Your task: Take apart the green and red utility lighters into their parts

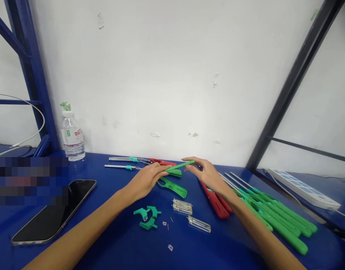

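Spanning both hands, a slim green plastic piece sits mid-scene, raised over the blue table. Left hand grips its near end; right hand has thumb and fingers closed around the far end. From that piece: open green shell just below, clear plastic parts at 6 o'clock, teal clips at 7, phone at 8, metal rods at 9, green-handled lighters at 4, water bottle between 9 and 10.
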`<state>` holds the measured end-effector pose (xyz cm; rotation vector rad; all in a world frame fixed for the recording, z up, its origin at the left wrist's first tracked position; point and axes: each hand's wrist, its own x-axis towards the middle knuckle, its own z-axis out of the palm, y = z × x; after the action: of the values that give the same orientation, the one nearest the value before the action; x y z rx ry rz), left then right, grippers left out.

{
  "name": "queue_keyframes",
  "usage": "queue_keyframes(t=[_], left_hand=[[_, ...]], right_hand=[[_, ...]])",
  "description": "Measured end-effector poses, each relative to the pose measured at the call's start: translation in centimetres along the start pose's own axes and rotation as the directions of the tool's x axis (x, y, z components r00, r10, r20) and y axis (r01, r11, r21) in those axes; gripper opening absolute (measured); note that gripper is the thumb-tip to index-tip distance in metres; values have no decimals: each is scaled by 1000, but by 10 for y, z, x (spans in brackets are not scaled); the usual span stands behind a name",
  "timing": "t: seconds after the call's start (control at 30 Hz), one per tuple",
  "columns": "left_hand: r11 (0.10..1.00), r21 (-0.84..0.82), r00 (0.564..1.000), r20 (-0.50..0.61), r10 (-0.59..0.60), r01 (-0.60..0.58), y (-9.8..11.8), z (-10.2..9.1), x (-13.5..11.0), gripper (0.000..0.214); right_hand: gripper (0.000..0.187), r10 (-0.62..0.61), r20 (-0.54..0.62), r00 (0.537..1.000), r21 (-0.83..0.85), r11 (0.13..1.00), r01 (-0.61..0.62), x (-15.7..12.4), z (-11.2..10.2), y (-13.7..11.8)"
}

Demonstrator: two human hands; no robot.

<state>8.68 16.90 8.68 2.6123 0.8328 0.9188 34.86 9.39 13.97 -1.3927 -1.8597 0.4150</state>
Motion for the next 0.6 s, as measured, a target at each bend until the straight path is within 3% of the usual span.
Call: queue_keyframes(t=[0.17, 0.27, 0.6], left_hand=[[985, 170, 999, -8, 32, -31, -15, 1, -2, 46], [967, 248, 999, 10, 53, -54, -19, 0, -3, 45], [914, 385, 985, 158, 71, -127, -13, 4, -3, 42]], right_hand=[[47, -18, 82, 996, -81, 996, 25, -2, -4, -5], [46, -1, 110, 994, -214, 976, 25, -4, 0, -5], [41, 145, 207, 967, -492, 870, -25, -8, 15, 3]])
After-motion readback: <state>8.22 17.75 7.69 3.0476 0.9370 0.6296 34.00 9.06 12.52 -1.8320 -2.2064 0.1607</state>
